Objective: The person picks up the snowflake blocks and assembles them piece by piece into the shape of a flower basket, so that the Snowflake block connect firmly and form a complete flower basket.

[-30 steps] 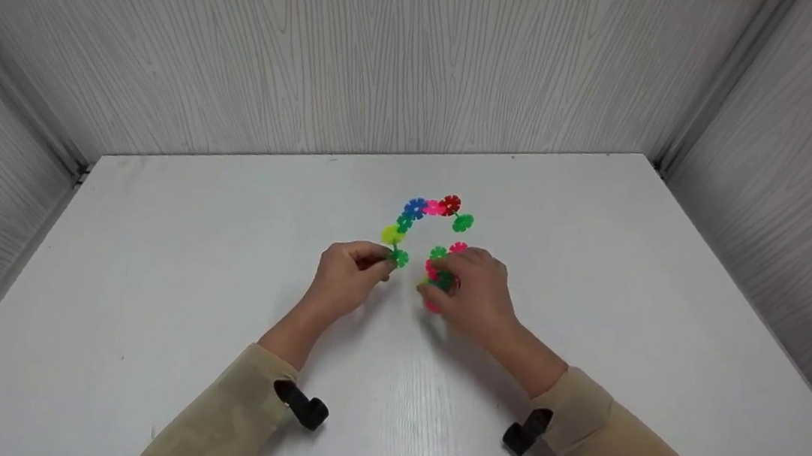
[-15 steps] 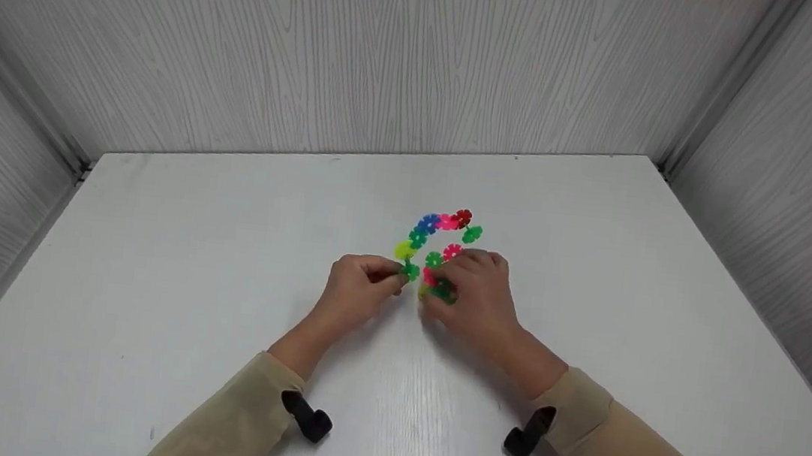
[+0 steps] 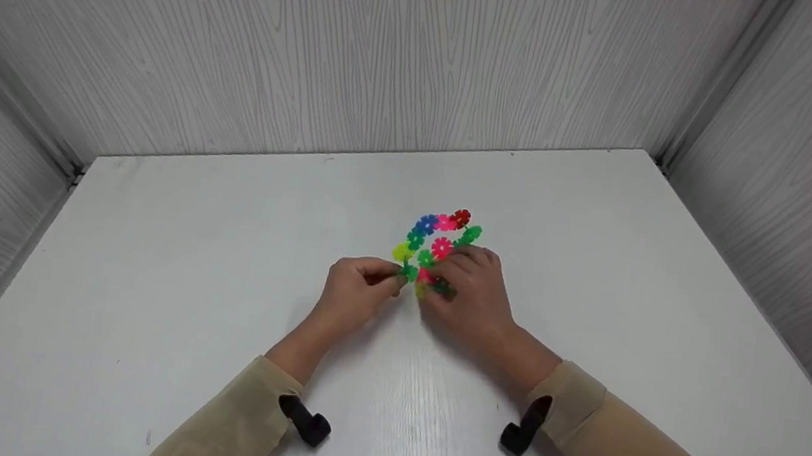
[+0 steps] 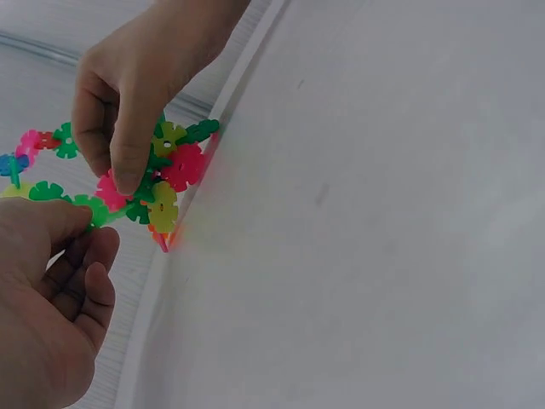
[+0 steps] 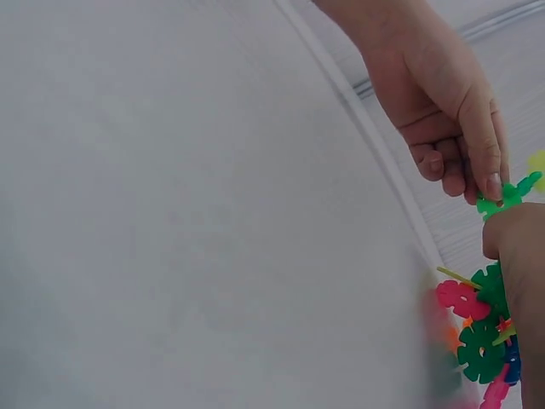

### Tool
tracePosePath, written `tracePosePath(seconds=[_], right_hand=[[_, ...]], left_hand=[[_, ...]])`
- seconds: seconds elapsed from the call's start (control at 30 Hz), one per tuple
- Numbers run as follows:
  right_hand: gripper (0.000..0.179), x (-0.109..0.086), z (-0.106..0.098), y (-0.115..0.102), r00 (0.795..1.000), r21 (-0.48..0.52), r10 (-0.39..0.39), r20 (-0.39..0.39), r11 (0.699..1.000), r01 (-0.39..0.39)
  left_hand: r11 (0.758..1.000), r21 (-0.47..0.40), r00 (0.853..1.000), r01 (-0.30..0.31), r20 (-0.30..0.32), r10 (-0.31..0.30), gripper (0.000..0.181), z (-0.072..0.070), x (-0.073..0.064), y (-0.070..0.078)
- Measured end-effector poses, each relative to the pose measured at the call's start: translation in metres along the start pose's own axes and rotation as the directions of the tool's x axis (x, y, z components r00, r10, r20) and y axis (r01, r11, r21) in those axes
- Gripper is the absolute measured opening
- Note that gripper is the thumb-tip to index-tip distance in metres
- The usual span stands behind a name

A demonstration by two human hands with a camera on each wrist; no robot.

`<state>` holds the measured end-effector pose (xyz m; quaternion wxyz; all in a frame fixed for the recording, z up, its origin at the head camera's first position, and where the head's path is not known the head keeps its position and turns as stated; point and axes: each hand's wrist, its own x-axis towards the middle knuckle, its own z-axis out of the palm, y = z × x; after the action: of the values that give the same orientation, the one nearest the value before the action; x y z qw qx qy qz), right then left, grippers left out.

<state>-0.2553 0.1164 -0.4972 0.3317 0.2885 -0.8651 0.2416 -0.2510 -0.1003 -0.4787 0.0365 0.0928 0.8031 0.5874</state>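
Note:
My left hand (image 3: 354,290) pinches a green snowflake disc (image 3: 409,272) at the near end of a curved chain of interlocking plastic snowflake discs. From there the chain arcs through a yellow disc (image 3: 402,251), a blue disc (image 3: 427,224) and a dark red disc (image 3: 460,219) to a green disc (image 3: 472,233). In my right hand (image 3: 470,295) is a cluster of joined discs, gripped between thumb and fingers; a pink disc (image 3: 442,248) pokes out above it. The left wrist view shows more of the cluster, including a yellow disc (image 4: 163,207). The held discs nearly meet; fingers hide whether they touch.
Under both hands lies a white tabletop (image 3: 182,272). A pale wood-grain panel (image 3: 394,53) stands along its back edge, with more panels at the left and right. Each wrist carries a black camera mount (image 3: 306,421).
My left hand has moved right and slightly nearer, bringing the chain closer to the cluster. The right hand stays almost in place, while its pink and green discs have shifted slightly left.

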Motion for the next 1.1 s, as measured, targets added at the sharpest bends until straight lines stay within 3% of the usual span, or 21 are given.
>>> tracePosePath(seconds=[0.3, 0.67, 1.1], right_hand=[[0.004, -0.0012, 0.0044, -0.0002, 0.998, 0.043, -0.034, -0.054, 0.998, 0.036], [0.006, -0.0026, 0.0040, -0.0014, 0.997, 0.042, -0.040, -0.064, 0.998, 0.042], [0.013, -0.0001, 0.0050, -0.0037, 0.998, 0.074, -0.017, -0.054, 0.997, 0.021]], left_hand=[[0.999, 0.015, 1.000, -0.030, 0.009, 0.030, 0.015, 0.0022, 0.0006, 0.0022], [0.991, 0.095, 0.996, -0.093, 0.004, 0.093, 0.014, 0.0038, 0.0013, 0.0045], [0.997, 0.024, 0.997, -0.073, -0.033, 0.074, 0.013, 0.0063, -0.0036, 0.0040]])
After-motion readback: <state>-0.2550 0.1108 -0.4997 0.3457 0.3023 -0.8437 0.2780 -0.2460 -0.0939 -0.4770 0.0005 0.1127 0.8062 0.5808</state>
